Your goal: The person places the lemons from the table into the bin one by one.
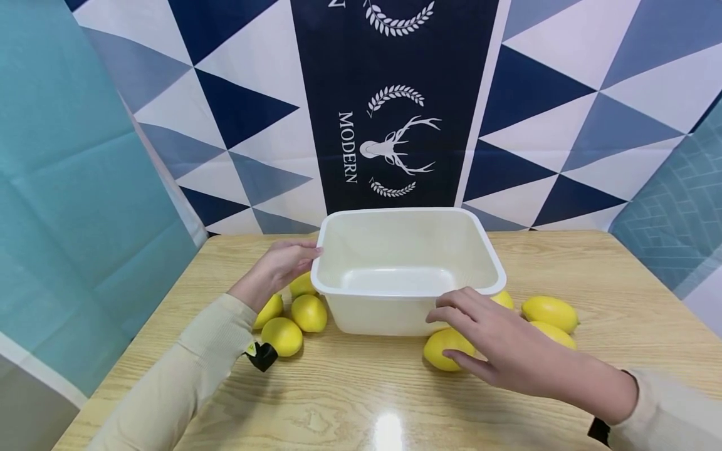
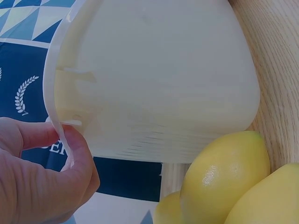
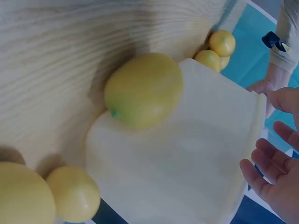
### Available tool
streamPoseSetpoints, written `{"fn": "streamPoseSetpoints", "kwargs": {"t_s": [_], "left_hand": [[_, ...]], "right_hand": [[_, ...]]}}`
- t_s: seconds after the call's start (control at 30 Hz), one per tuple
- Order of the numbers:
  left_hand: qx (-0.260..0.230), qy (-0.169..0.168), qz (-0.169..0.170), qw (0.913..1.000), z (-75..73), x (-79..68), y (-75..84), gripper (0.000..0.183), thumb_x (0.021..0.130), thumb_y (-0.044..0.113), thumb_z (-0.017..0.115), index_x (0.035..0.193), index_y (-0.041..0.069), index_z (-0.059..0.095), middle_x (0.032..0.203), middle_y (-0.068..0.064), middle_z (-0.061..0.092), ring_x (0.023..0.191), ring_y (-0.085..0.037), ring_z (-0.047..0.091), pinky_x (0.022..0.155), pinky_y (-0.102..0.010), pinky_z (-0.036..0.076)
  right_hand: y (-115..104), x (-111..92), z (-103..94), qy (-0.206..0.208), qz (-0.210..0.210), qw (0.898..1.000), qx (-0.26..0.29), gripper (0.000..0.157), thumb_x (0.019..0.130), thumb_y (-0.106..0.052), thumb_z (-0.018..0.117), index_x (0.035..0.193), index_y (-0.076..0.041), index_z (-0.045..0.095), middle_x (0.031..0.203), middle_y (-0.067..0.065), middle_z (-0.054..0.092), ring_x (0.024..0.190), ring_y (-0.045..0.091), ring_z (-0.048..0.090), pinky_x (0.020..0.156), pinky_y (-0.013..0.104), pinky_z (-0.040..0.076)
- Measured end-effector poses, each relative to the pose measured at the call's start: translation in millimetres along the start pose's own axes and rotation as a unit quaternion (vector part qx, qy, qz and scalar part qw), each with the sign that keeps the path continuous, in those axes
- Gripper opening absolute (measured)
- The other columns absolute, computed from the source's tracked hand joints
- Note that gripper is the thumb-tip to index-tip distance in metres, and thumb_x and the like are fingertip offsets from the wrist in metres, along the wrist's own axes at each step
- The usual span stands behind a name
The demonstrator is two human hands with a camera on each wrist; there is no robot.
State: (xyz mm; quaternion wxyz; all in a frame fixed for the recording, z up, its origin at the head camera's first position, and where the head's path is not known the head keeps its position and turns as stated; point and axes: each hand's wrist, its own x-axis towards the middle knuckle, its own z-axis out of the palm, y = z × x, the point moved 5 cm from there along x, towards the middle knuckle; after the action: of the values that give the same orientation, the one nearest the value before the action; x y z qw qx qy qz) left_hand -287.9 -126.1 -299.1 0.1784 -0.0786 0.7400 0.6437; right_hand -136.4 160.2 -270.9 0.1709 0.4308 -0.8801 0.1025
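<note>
A white plastic basin point(image 1: 383, 316) sits on the wooden table, its open top facing up. My left hand point(image 1: 284, 263) pinches the basin's left rim between thumb and fingers, as the left wrist view shows close up. The right hand point(image 1: 496, 335) hovers by the front right corner, fingers spread and loosely bent, holding nothing. Below its fingers a lemon point(image 1: 448, 349) lies against the basin's front; the right wrist view shows this lemon point(image 3: 144, 90) beside the wall. Inside, the visible basin floor point(image 1: 397, 280) is bare.
Several lemons point(image 1: 282, 336) cluster left of the basin under my left forearm. More lemons point(image 1: 549, 313) lie to its right, partly hidden by my right hand. A patterned cloth point(image 1: 395, 62) hangs behind the table point(image 1: 316, 401), and teal cloth point(image 1: 84, 188) hangs at the left.
</note>
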Motion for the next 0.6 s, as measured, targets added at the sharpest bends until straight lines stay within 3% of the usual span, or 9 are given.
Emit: {"fn": "streamPoseSetpoints", "kwargs": {"t_s": [0.3, 0.6], "left_hand": [[-0.004, 0.001, 0.001, 1.0, -0.3, -1.8, 1.7, 0.042, 0.097, 0.011, 0.055, 0.137, 0.0, 0.049, 0.139, -0.014, 0.05, 0.105, -0.015, 0.057, 0.11, -0.031, 0.044], [-0.001, -0.001, 0.003, 1.0, 0.8, 0.8, 0.2, 0.043, 0.096, 0.011, 0.056, 0.137, 0.0, 0.049, 0.138, -0.014, 0.051, 0.111, -0.018, 0.056, 0.11, -0.031, 0.044]], "right_hand": [[-2, -8, 19.9, -0.003, -0.028, 1.0, -0.014, 0.056, 0.071, -0.018, 0.081, 0.121, -0.023, 0.056, 0.117, -0.012, 0.052, 0.108, 0.004, 0.047, 0.089, 0.023, 0.051], [2, -14, 38.4, -0.064, -0.005, 0.996, -0.057, 0.06, 0.068, -0.021, 0.084, 0.12, -0.023, 0.056, 0.116, -0.008, 0.053, 0.107, 0.007, 0.046, 0.088, 0.029, 0.054]]}}
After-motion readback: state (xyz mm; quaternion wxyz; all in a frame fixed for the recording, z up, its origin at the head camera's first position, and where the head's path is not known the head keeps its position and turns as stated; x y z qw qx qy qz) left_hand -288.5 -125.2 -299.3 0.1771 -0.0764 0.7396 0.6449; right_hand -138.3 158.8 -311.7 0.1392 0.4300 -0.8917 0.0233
